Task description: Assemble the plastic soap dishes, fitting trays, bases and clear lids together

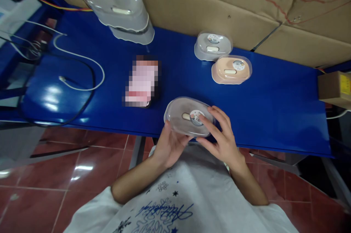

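Observation:
I hold a clear oval plastic case (181,110) with a round sticker and a pale oblong piece inside, at the near edge of the blue table (274,109). My left hand (170,145) cups its near left side from below, fingers curled around the rim. On its right side, my right hand (221,134) grips it, with the fingertips lying on the lid by the sticker.
Farther back stand a grey-white case (213,45) and a peach case (231,69). A stack of larger clear cases (122,12) is at the far left. A blurred-out phone (142,81) lies mid-table, white cable (79,57) at left, cardboard box (334,87) at right, cardboard wall behind.

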A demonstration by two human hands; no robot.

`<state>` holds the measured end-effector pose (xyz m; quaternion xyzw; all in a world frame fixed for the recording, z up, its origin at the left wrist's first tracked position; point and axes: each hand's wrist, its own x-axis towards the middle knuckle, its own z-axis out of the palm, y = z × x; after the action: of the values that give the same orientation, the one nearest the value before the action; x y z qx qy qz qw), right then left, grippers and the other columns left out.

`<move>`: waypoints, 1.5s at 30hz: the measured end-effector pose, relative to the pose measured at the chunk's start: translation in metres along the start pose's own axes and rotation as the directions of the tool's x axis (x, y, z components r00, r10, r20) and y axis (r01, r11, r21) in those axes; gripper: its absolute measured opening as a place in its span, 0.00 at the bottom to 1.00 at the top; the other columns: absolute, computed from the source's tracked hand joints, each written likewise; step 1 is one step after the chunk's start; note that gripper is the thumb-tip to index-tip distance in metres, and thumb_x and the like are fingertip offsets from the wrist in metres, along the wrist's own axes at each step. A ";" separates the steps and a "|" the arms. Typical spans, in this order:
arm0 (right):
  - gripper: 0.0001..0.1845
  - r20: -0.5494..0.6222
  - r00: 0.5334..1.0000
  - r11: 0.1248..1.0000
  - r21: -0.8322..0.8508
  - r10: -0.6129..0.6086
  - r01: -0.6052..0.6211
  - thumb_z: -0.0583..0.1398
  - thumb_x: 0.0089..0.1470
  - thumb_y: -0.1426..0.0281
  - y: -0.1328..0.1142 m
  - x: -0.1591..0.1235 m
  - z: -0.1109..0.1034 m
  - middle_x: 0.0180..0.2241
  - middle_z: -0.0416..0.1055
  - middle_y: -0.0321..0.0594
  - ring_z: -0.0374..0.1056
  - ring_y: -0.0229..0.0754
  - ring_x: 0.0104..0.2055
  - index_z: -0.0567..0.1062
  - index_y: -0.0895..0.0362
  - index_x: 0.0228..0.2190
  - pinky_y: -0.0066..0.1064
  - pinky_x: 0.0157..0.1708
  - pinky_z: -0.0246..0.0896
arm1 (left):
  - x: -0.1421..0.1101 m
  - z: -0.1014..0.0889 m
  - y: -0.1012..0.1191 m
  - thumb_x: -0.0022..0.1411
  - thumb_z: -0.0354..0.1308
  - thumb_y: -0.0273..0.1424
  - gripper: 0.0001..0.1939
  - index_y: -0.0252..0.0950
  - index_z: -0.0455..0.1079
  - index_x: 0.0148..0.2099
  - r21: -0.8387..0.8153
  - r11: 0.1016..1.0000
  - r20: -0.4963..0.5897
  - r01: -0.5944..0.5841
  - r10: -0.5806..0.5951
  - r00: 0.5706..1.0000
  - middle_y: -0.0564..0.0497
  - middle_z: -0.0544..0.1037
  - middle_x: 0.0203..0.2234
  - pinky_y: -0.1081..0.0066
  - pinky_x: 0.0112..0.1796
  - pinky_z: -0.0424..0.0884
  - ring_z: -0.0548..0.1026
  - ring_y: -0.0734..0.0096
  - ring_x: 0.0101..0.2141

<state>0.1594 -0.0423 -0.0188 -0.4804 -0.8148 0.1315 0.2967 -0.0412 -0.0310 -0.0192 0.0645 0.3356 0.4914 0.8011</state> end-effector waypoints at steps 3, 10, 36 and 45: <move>0.44 -0.019 1.000 1.000 0.027 -0.009 0.009 0.67 0.66 0.60 0.005 -0.001 0.002 0.72 0.60 0.43 0.57 0.63 0.75 0.56 0.37 0.75 0.67 0.70 0.64 | 0.002 -0.002 0.001 0.59 0.72 0.57 0.38 0.38 0.76 0.62 0.011 1.000 -0.042 -0.013 0.013 0.999 0.40 0.82 0.58 0.50 0.59 0.78 0.75 0.41 0.64; 0.43 -0.028 1.000 0.997 0.080 -0.013 0.015 0.67 0.67 0.62 0.009 0.000 0.006 0.73 0.59 0.44 0.57 0.62 0.76 0.56 0.39 0.75 0.67 0.70 0.64 | 0.008 -0.003 -0.001 0.54 0.74 0.60 0.41 0.41 0.77 0.61 0.080 0.992 -0.018 -0.097 0.098 0.995 0.42 0.84 0.53 0.49 0.62 0.76 0.73 0.41 0.67; 0.44 -0.069 0.997 0.998 0.045 -0.032 0.035 0.69 0.63 0.68 0.006 -0.006 -0.005 0.70 0.64 0.43 0.64 0.62 0.71 0.60 0.37 0.73 0.66 0.66 0.69 | 0.004 -0.017 -0.013 0.49 0.75 0.63 0.46 0.41 0.77 0.62 0.243 0.951 0.246 -0.190 0.129 0.961 0.39 0.86 0.49 0.47 0.62 0.72 0.77 0.40 0.62; 0.44 -0.044 0.959 0.888 0.392 0.279 -0.240 0.56 0.68 0.43 0.010 -0.007 0.014 0.73 0.56 0.53 0.60 0.62 0.75 0.50 0.44 0.76 0.64 0.67 0.67 | 0.002 -0.013 -0.014 0.51 0.79 0.46 0.37 0.46 0.73 0.60 0.255 0.900 -0.015 -0.354 0.369 0.929 0.48 0.82 0.48 0.57 0.55 0.76 0.81 0.54 0.50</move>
<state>0.1607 -0.0425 -0.0380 -0.5236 -0.6861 0.3025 0.4045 -0.0381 -0.0390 -0.0359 0.2098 0.4016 0.5875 0.6705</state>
